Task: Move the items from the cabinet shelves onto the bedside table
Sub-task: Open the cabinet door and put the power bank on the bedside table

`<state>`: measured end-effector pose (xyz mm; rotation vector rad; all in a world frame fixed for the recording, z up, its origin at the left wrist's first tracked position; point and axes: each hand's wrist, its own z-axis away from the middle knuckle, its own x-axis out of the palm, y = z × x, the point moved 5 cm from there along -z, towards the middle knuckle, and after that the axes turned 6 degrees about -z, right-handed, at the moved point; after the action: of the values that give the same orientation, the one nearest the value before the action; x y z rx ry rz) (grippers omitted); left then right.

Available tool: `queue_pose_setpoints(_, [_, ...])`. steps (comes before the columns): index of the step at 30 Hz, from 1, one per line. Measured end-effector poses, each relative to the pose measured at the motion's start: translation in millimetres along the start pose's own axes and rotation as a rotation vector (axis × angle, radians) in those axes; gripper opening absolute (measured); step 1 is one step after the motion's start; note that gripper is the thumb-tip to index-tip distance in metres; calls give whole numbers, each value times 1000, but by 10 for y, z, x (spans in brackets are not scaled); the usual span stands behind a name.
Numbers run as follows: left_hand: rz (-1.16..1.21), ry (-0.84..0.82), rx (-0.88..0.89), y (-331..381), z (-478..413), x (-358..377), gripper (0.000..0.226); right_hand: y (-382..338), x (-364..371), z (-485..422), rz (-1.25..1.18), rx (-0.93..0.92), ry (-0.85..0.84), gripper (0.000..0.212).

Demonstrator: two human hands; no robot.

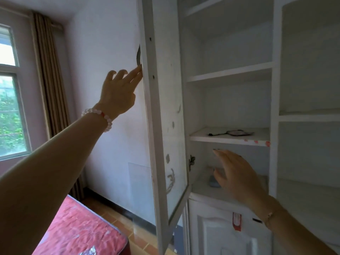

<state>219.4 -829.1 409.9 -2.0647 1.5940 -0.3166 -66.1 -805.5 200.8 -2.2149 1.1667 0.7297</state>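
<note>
Right grip spread, empty, over grey item on cabinet's bottom shelf.

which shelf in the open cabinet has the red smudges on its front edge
The shelf holding the flat dark items, just above the right hand. The shelf above it has a clean white edge.

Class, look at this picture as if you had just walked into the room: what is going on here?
A person stands at a white cabinet. Their left hand holds the edge of its open door, by the handle. Their right hand, open and empty, reaches into the lowest open shelf toward a small grey item lying there. A flat item with a dark cord lies on the shelf above. Nothing has been picked up yet.
</note>
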Motion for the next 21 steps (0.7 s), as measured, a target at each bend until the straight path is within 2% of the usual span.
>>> queue_pose_setpoints(8, [-30, -219, -69, -325, 139, 196, 66, -77, 77, 9, -5, -7, 22, 55])
queue_pose_setpoints(12, [91, -193, -190, -222, 339, 55, 47, -30, 113, 4, -22, -16, 11, 55])
queue_pose_setpoints(16, [349, -21, -302, 406, 650, -280, 36, 97, 157, -26, -27, -11, -19, 56])
queue_pose_setpoints(21, [512, -110, -175, 1664, 1017, -268, 40, 396, 178, 1, -48, 8, -39, 56])
